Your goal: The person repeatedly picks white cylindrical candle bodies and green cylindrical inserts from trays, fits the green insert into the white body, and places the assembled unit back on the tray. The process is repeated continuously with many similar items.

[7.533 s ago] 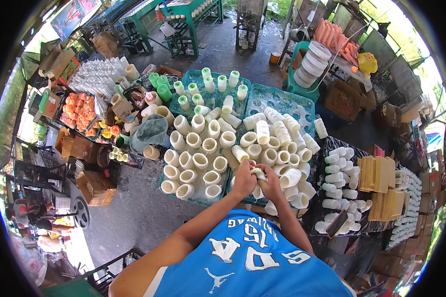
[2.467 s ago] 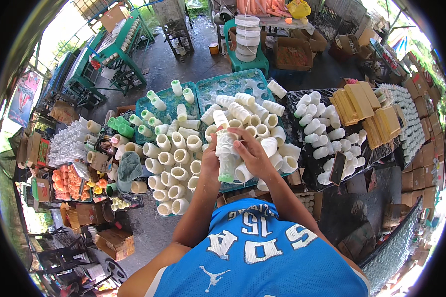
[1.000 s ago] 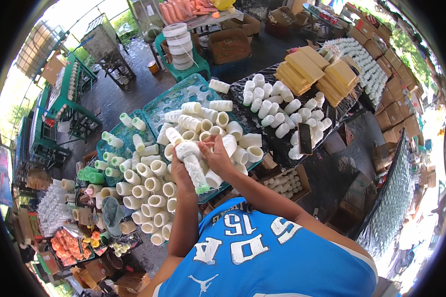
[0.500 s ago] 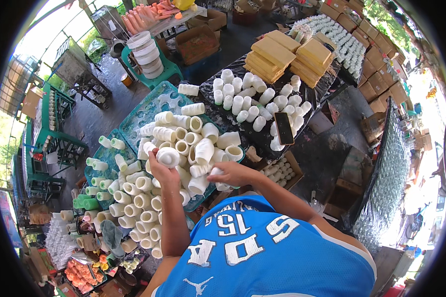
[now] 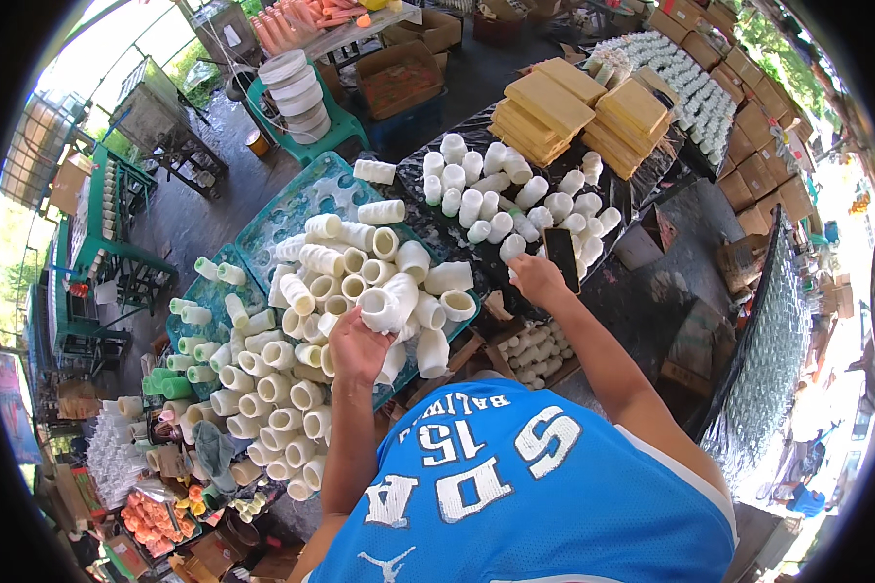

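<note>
My left hand (image 5: 360,347) is closed on a cream hollow tube (image 5: 381,309), thick-walled and open at its near end, over a heap of similar cream tubes (image 5: 324,259). My right hand (image 5: 538,280) reaches to the near edge of the black-covered table (image 5: 428,229). Its fingers are bent around the lower end of a white knobbly cylinder (image 5: 513,247); the grip is partly hidden. Many more white cylinders (image 5: 472,206) stand or lie beyond it. A dark phone (image 5: 561,258) lies beside my right hand, among these white pieces.
The heap rests on a turquoise tray (image 5: 282,216) with round hollows. Yellow slabs (image 5: 544,112) are stacked at the table's back. A green stool (image 5: 338,130) bears white discs (image 5: 295,95). Below the table's edge sits a cardboard box (image 5: 515,374) of pale pieces.
My right hand has moved away from the heap, up and right to the white cylinders on the black table. My left hand has shifted slightly right and now grips a tube with its opening showing.
</note>
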The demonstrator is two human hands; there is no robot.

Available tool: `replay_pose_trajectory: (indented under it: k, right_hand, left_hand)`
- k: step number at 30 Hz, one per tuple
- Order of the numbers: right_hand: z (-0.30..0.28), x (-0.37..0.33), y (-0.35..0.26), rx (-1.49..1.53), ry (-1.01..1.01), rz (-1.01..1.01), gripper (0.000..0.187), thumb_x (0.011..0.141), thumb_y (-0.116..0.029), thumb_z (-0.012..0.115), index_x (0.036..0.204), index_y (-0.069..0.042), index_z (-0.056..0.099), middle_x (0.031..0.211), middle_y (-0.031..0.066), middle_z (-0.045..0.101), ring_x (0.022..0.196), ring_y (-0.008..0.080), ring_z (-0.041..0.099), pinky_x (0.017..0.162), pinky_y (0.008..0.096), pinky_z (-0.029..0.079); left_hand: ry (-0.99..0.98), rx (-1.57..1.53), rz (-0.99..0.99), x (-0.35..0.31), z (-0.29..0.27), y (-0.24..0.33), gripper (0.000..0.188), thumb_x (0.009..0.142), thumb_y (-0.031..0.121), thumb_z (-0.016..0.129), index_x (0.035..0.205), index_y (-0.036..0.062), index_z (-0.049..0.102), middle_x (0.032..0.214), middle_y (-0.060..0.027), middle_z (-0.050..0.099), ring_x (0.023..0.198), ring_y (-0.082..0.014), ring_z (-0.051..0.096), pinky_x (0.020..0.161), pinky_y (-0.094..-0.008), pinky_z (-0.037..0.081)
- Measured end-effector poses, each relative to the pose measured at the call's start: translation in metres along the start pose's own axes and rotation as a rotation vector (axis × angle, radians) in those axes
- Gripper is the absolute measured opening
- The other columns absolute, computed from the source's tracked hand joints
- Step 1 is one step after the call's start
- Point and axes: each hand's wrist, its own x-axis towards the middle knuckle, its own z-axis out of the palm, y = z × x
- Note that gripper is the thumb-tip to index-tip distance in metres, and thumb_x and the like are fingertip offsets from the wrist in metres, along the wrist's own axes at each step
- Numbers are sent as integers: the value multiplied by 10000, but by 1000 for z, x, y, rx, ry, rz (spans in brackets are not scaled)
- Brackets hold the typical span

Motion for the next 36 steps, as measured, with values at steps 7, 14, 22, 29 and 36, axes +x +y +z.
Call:
replay_pose_trajectory:
  k: [7, 14, 22, 29, 36]
  right_hand:
    - [-4, 29, -2, 65, 232, -310, 296, 914, -218, 787, 1171, -91, 717, 1130, 101, 733, 1113, 335, 693, 969, 466, 550]
    - [15, 70, 5, -187, 346, -376, 189, 852, -135, 787, 1024, -97, 718, 1111, 82, 699, 1113, 298, 656, 980, 454, 524]
    - [25, 64, -3, -190, 461, -313, 217, 913, -66, 636, 1098, -110, 739, 1234, 96, 670, 1209, 282, 620, 1065, 458, 456]
    - [25, 58, -6, -201, 418, -300, 221, 902, -84, 680, 1107, -136, 744, 1263, 79, 676, 1229, 272, 613, 1077, 455, 443]
    - [26, 57, -4, -242, 507, -337, 215, 923, -92, 657, 1125, -117, 728, 1199, 73, 685, 1199, 265, 625, 1080, 440, 434]
  left_hand:
    - [-39, -3, 35, -11, -4, -1, 508, 1022, 379, 554, 1401, 43, 598, 1366, -138, 675, 1201, -322, 663, 999, -507, 522]
    - [-52, -64, 23, -15, -15, -5, 551, 1026, 392, 529, 1475, 76, 573, 1386, -118, 664, 1240, -312, 644, 1010, -523, 510]
    - [-77, -102, 37, -29, -8, -6, 594, 1035, 370, 494, 1547, 72, 530, 1457, -98, 639, 1278, -276, 612, 1039, -470, 468]
    - [-81, -56, 11, -27, -9, -11, 606, 1031, 365, 493, 1556, 65, 513, 1523, -133, 593, 1350, -326, 592, 1102, -531, 459]
    - [-77, -15, -4, -30, -4, -11, 624, 1033, 346, 489, 1581, 48, 477, 1530, -122, 584, 1337, -288, 593, 1109, -499, 459]
